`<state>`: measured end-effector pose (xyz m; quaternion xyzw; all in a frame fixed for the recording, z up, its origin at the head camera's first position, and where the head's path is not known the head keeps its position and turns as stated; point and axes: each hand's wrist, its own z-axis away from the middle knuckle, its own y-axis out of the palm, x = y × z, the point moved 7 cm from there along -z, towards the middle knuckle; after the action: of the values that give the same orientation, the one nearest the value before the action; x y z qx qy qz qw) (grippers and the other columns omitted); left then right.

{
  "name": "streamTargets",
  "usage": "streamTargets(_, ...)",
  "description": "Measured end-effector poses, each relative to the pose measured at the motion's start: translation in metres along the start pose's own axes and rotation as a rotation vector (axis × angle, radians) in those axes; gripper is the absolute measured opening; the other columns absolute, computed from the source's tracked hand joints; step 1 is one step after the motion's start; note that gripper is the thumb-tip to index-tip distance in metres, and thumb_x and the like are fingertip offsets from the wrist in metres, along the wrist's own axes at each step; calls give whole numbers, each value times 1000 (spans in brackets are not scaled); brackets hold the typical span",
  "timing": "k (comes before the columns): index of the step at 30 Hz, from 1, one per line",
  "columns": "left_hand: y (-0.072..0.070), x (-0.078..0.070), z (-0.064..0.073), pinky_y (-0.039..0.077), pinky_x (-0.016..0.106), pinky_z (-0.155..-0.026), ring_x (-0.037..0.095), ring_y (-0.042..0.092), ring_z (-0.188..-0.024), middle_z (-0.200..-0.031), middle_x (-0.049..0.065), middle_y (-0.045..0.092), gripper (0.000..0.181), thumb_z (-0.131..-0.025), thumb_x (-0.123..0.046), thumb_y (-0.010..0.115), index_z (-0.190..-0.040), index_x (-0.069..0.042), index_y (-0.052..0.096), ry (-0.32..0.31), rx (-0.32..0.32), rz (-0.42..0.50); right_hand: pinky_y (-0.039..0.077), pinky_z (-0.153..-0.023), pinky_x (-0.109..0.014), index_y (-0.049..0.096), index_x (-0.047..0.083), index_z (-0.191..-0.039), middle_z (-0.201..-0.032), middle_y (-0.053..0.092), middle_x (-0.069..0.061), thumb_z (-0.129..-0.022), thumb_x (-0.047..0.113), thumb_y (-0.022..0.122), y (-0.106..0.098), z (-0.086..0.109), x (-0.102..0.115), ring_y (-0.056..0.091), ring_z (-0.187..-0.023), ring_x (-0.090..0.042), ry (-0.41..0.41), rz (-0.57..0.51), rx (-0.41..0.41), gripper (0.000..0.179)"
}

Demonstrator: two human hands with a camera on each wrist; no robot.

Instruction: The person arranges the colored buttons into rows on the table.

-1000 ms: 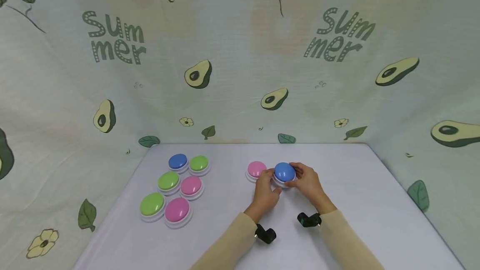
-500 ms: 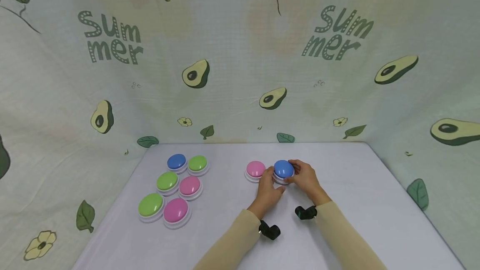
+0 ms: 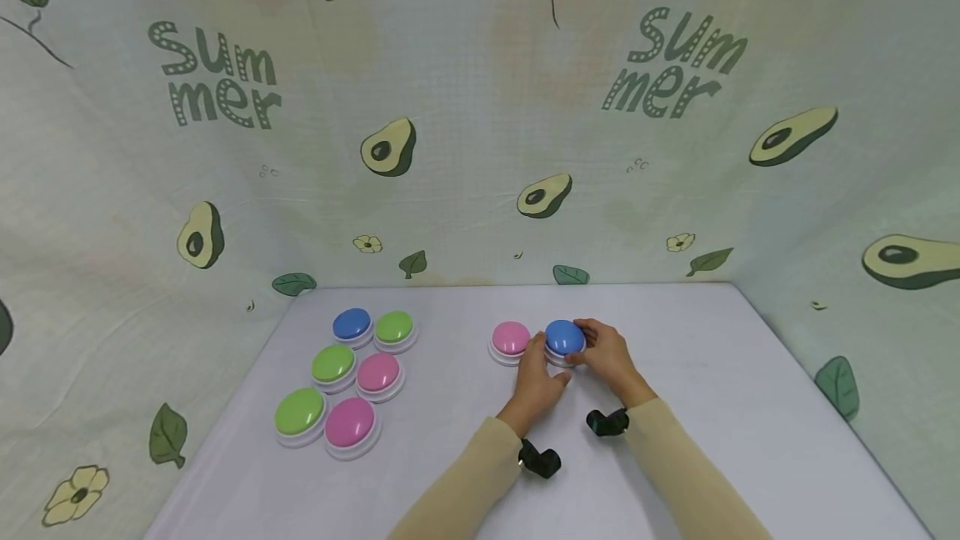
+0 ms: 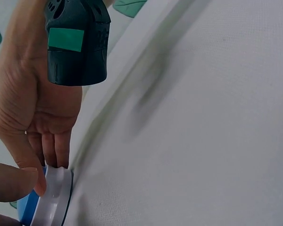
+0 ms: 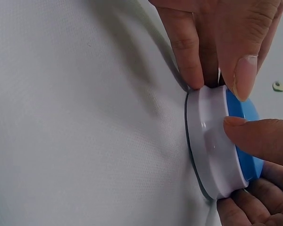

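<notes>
Both hands grip a blue push button (image 3: 564,337) with a round white base, which sits on the white table just right of a pink push button (image 3: 512,337). The left hand (image 3: 534,382) has its fingers at the button's left side, between the two buttons. From the right side, the right hand (image 3: 609,361) holds it with thumb and fingers. In the right wrist view, both thumbs lie on the edge of the blue button (image 5: 243,146), and fingers reach round its base. The left wrist view shows the white base of the blue button (image 4: 55,195) partly, with the right hand (image 4: 37,99) above it.
On the left of the white table (image 3: 450,473) stand several more push buttons in two columns: blue (image 3: 352,323), green (image 3: 393,326) and pink (image 3: 349,422) ones among them. A cloth (image 3: 465,107) printed with avocados hangs behind the table.
The blue push button has shifted slightly back and left, level with the pink one, with both hands on it. The head view has moved a little. The other buttons stay in place.
</notes>
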<state>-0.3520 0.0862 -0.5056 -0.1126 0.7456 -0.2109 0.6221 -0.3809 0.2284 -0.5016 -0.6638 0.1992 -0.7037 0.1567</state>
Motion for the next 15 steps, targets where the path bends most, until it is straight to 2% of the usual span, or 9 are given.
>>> streamTargets(6, 2, 3, -2, 41, 49, -119, 40, 41, -148, -160, 26, 40, 75, -91, -1, 79, -154, 10, 40, -1, 7, 8, 37, -120, -56, 50, -8, -149, -153, 49, -31, -83, -4, 83, 0, -1, 0, 47, -143, -47, -6, 5, 5, 73)
streamTargets(15, 4, 5, -2, 36, 50, -122, 39, 39, -150, -162, 24, 39, 76, -92, -5, 79, -155, 9, 39, -13, 21, -17, 38, -119, -56, 49, -11, -148, -150, 50, -33, -83, -3, 83, 1, -3, -4, 49, -141, -48, -16, 21, -9, 73)
